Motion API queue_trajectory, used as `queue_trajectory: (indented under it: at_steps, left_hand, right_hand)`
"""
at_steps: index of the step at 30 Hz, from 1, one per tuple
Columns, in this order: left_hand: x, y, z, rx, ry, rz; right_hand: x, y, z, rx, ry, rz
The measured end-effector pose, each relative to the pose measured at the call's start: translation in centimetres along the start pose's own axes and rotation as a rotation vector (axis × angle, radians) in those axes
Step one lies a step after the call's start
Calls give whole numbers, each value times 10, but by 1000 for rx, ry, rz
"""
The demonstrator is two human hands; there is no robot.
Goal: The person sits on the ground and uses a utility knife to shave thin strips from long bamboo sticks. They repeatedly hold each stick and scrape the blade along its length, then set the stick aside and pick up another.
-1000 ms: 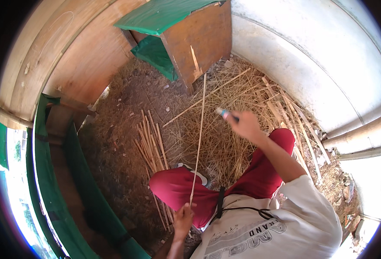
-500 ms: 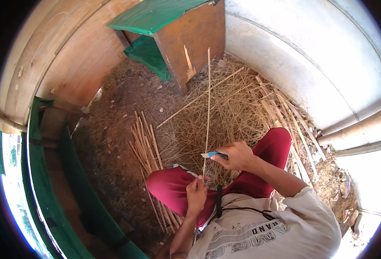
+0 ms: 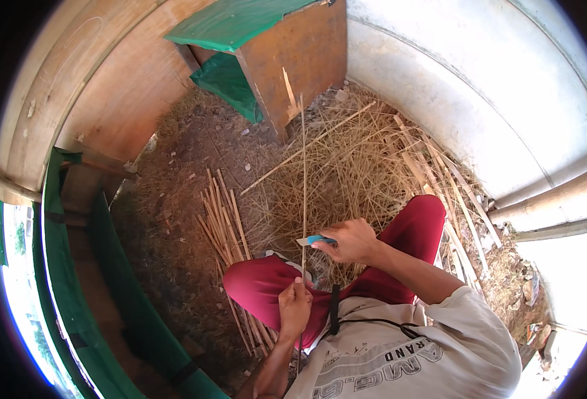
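My left hand (image 3: 295,307) is closed around the lower part of a long thin bamboo strip (image 3: 304,179), which points away from me, nearly upright in the view. In my right hand (image 3: 352,241) is a utility knife (image 3: 318,239) with a blue handle. Its blade lies against the strip a little beyond my left hand. Both hands work above my crossed legs in dark red trousers. Beside my left knee lies a bundle of bamboo strips (image 3: 221,216) on the ground.
Pale shavings (image 3: 353,173) cover the ground ahead. More split bamboo pieces (image 3: 463,193) lie at the right by a white sheet wall (image 3: 480,80). A wooden box with green sheeting (image 3: 287,60) stands at the far side. At the left is a green-lined trough (image 3: 127,299).
Both hands and the strip have shifted slightly left. The strip's far tip has come nearer to me, and the knife has moved left with it.
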State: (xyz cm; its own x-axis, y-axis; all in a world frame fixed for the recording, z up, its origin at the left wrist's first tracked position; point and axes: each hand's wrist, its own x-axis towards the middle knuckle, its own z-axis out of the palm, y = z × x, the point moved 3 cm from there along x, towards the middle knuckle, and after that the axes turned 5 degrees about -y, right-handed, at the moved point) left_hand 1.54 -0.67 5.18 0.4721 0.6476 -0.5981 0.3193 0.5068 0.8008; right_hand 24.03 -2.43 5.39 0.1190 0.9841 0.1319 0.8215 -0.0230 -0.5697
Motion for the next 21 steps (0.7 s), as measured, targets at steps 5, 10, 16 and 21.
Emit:
queue_trajectory:
  at_steps: [5,10,16,21]
  left_hand:
    - [-3,4,2,28,16,24]
    - [-3,1,-2,79,51,53]
    - [2,-2,-2,300,92,276]
    - [1,1,-5,284,89,237]
  right_hand:
    - [3,-2,1,-3,28,-24]
    - [3,-7,-4,2,77,-23]
    - [3,-1,-3,11,60,3]
    - [7,-4,-4,-3,97,-7]
